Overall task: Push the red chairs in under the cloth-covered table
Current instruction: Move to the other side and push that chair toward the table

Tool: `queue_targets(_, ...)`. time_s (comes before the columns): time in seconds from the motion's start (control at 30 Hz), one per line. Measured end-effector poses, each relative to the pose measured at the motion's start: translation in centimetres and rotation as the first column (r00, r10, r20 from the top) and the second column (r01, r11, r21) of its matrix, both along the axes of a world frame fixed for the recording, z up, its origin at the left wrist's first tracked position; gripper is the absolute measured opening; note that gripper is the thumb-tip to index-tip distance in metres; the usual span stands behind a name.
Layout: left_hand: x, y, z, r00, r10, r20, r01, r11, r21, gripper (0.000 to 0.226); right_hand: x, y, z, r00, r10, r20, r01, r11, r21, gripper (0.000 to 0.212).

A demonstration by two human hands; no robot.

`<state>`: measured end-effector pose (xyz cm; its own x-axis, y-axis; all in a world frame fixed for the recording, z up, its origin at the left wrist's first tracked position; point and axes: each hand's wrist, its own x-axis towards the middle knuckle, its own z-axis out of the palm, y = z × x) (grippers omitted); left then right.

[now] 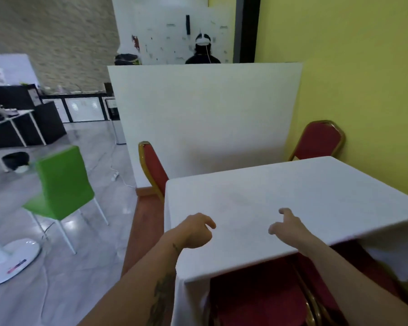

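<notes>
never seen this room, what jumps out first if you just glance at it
The white cloth-covered table fills the lower right, with both bare hands, left hand and right hand, hovering empty over it. Red chairs ring it against a yellow wall; a green chair stands left.

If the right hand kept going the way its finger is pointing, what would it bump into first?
Probably nothing for a while. The right hand hovers over the bare white tablecloth, pointing across it. Carrying straight on, it would likely reach the far red chair by the yellow wall, though depth is hard to judge.
</notes>
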<state>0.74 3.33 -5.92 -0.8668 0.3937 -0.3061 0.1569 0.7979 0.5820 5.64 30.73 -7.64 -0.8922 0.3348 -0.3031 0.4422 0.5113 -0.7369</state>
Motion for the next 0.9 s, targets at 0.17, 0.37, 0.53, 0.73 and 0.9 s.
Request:
queue_targets(0.17, -4.6, -8.2, 2.0, 0.988, 0.141, -0.066, -0.135, 0.987, 0.089, 0.042, -7.5, -8.2, 0.2, 0.992, 0.115, -0.042, -0.114, 0.993, 0.024, 0.073)
queue_targets(0.37, -10.8, -14.1, 2.8, 0.962, 0.196, -0.193, -0.19, 0.981, 0.046, 0.04, -15.7, -14.9, -0.2, 0.983, 0.15, -0.106, -0.146, 0.988, 0.047, 0.063)
queue_targets(0.53, -20.6, -18.9, 3.8, 0.938, 0.221, -0.268, -0.215, 0.975, 0.053, 0.043, -27.4, -19.6, -0.5, 0.975, 0.153, -0.163, -0.154, 0.988, 0.011, 0.062)
queue_targets(0.73, -31.4, -24.0, 6.5, 0.938, 0.196, -0.287, -0.201, 0.979, 0.012, 0.038, -40.0, -26.0, 1.5, 0.967, 0.211, -0.144, -0.215, 0.977, -0.007, 0.062)
queue_targets(0.9, -39.3, -28.2, 6.5, 0.935, 0.246, -0.256, -0.255, 0.967, 0.001, 0.041, -47.4, -31.3, 2.4, 0.941, 0.326, -0.088, -0.325, 0.945, 0.033, 0.061)
